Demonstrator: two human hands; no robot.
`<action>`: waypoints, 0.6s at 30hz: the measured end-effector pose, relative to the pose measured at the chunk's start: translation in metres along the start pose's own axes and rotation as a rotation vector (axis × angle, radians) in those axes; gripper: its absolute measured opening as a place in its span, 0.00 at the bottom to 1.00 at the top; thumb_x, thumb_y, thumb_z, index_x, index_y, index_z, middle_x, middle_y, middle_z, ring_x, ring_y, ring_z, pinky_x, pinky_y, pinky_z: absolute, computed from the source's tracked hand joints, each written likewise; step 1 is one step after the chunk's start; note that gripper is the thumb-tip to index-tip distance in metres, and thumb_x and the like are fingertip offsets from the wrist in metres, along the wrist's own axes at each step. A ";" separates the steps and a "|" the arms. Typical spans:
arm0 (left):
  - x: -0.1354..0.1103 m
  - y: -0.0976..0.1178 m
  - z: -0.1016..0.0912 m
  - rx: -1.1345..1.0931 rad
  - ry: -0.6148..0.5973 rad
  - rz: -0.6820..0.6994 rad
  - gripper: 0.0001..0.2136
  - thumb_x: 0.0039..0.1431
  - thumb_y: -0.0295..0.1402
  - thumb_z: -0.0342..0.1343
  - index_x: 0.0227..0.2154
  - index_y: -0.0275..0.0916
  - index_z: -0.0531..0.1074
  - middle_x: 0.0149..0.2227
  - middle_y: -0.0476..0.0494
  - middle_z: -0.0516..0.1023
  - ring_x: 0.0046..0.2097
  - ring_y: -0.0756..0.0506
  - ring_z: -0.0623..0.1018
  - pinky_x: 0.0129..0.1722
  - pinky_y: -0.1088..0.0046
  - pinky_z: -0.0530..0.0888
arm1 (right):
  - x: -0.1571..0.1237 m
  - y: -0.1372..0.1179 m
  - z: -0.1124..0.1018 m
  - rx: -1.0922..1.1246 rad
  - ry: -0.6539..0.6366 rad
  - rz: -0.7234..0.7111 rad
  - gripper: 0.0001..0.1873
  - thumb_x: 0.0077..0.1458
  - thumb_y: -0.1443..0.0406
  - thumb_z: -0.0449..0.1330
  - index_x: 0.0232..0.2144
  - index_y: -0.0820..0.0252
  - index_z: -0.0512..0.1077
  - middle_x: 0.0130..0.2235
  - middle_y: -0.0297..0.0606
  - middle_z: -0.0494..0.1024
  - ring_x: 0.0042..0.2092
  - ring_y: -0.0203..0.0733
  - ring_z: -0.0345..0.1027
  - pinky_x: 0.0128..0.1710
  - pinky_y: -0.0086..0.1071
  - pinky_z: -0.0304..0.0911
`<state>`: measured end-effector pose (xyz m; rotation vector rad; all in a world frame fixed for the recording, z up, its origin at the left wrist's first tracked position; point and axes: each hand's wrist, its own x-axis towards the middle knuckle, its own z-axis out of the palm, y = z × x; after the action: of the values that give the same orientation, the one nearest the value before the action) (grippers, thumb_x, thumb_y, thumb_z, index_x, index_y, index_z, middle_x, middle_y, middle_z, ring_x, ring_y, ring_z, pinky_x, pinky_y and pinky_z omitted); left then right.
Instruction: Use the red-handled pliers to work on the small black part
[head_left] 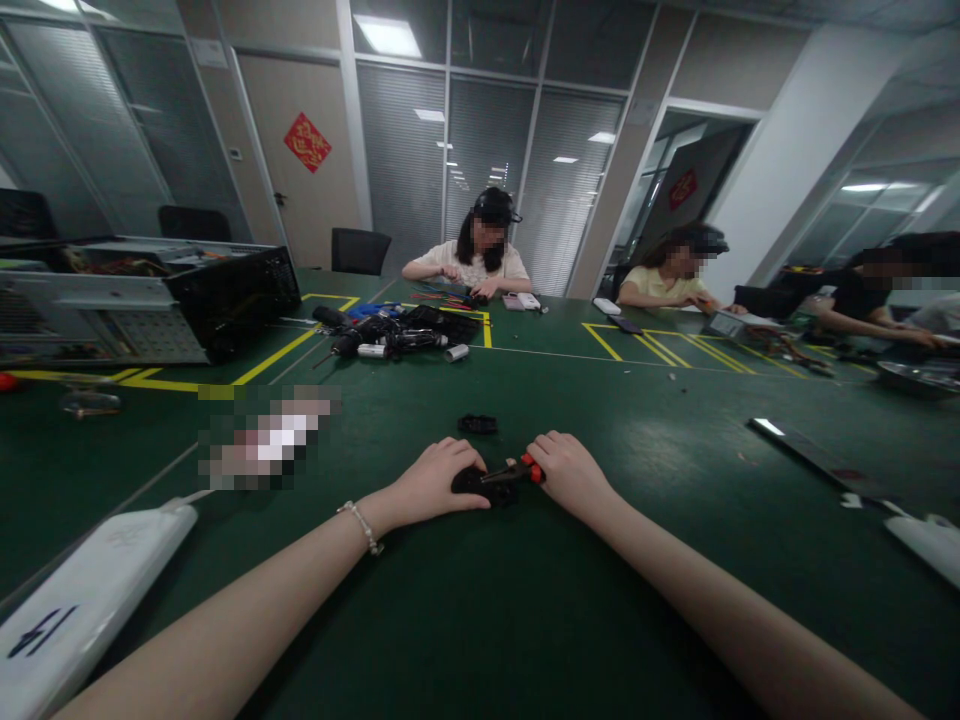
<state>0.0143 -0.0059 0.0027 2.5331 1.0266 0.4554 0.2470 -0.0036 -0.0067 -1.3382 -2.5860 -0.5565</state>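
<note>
My left hand [439, 480] is closed around a small black part [499, 492], pressing it near the green tabletop. Its exact kind is too dark to make out. From the other side, my right hand [568, 472] grips red-handled pliers [532, 468]. The metal jaws point left and meet the black part or lie just over it; I cannot tell whether they pinch it. Just beyond my hands lies another small black plastic piece [478, 424], touched by neither hand.
An opened computer case [142, 300] stands at the left. A heap of black tools and parts [405, 330] lies farther back. White power banks [97, 590] flank me, with a dark flat device [817, 455] at the right. Several people [480, 250] work across the green table [630, 620].
</note>
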 end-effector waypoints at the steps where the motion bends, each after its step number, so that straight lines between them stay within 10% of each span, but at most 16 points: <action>1: 0.000 0.000 0.000 0.001 0.000 -0.001 0.17 0.50 0.48 0.53 0.38 0.41 0.66 0.41 0.47 0.67 0.43 0.43 0.65 0.41 0.67 0.63 | 0.000 0.000 -0.001 -0.001 -0.004 0.005 0.07 0.46 0.73 0.53 0.31 0.63 0.68 0.33 0.39 0.71 0.35 0.40 0.60 0.35 0.31 0.54; 18: 0.000 -0.001 0.002 0.010 0.020 0.023 0.17 0.50 0.47 0.53 0.37 0.41 0.66 0.40 0.47 0.67 0.43 0.43 0.65 0.40 0.68 0.63 | 0.000 0.002 0.003 -0.010 0.021 -0.013 0.07 0.46 0.73 0.53 0.30 0.63 0.68 0.33 0.40 0.70 0.34 0.39 0.60 0.35 0.31 0.53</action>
<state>0.0145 -0.0052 0.0004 2.5568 1.0109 0.4841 0.2487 -0.0019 -0.0091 -1.3130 -2.5803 -0.5823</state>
